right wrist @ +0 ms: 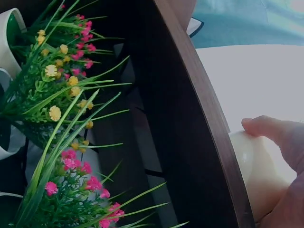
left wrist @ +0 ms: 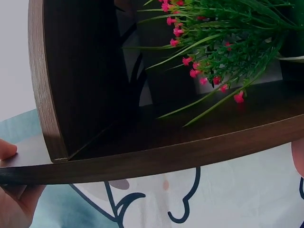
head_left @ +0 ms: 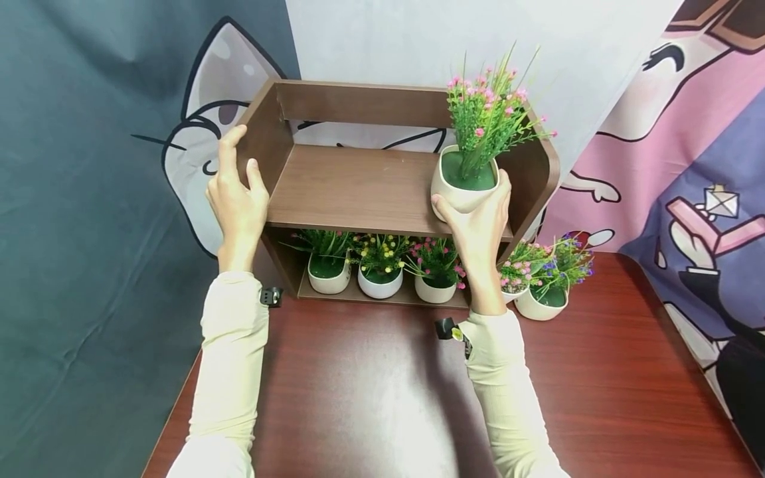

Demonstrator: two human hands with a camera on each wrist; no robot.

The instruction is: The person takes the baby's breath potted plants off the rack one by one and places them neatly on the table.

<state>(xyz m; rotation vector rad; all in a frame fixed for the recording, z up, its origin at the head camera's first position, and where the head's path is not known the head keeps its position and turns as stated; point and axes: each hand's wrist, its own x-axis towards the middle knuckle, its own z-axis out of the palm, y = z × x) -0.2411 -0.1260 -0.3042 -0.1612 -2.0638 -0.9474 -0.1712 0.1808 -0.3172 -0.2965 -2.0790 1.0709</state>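
Observation:
In the head view my right hand grips a cream pot of artificial pink flowers and grass from the front, thumb on its left side. The pot stands upright at the right end of the upper board of a brown two-tier shelf. From the right wrist, the thumb shows against the pale pot. My left hand holds the shelf's left side panel. In the left wrist view its fingers straddle the panel's edge.
Under the upper board stand three potted plants: one with grassy leaves, one yellow-flowered, one pink-flowered. A pink-flowered pot and a blue-flowered pot sit right of the shelf on the reddish-brown table. Printed curtains hang around.

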